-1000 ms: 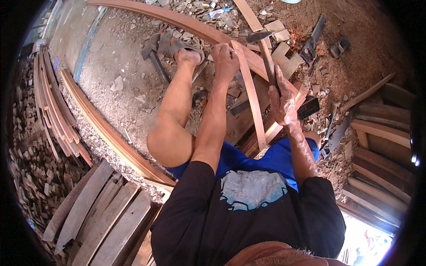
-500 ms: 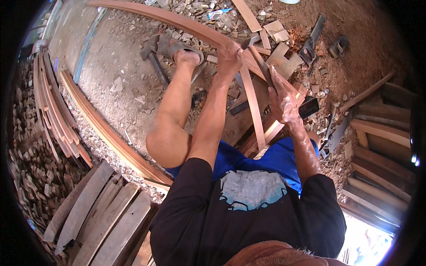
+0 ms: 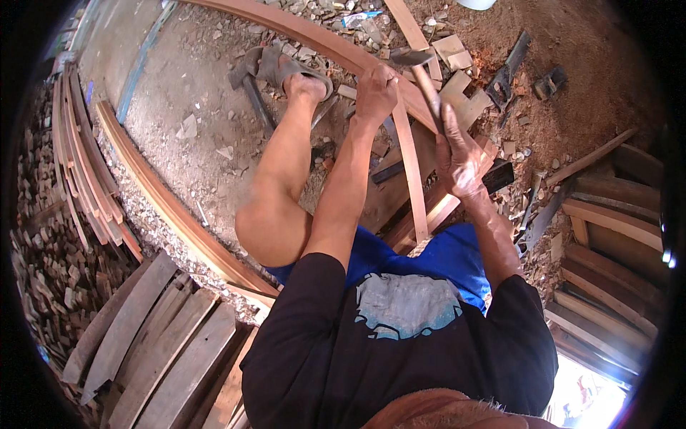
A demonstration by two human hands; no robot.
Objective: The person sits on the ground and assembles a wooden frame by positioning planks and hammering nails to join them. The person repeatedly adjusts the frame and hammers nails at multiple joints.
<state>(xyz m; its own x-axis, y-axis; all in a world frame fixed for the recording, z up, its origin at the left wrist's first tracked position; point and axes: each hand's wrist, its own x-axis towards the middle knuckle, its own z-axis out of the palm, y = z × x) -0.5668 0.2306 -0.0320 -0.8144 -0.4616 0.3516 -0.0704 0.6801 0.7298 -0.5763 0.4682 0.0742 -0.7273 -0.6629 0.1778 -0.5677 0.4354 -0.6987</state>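
Observation:
My right hand [image 3: 459, 161] is wrapped round the wooden handle of a hammer [image 3: 429, 91]. The dark hammer head [image 3: 411, 58] is raised just right of my left hand. Closed at the upper end of a thin, flat wooden strip [image 3: 409, 157], my left hand [image 3: 376, 94] rests over a long reddish wooden beam [image 3: 307, 39]. The strip slants from that hand down toward my lap. Whether a nail is between the left fingertips is too small to tell.
Near my sandalled foot lies another hammer [image 3: 256, 100]. Wood offcuts [image 3: 454, 53] and chips litter the ground ahead. Dark tools [image 3: 509, 75] lie to the right. Curved boards are stacked at the lower left [image 3: 175, 357] and right [image 3: 614, 222]; long strips [image 3: 153, 179] lie left.
The hammer head has risen away from my left hand, and its handle stands out more to view. My left hand stays on the strip, shifted slightly.

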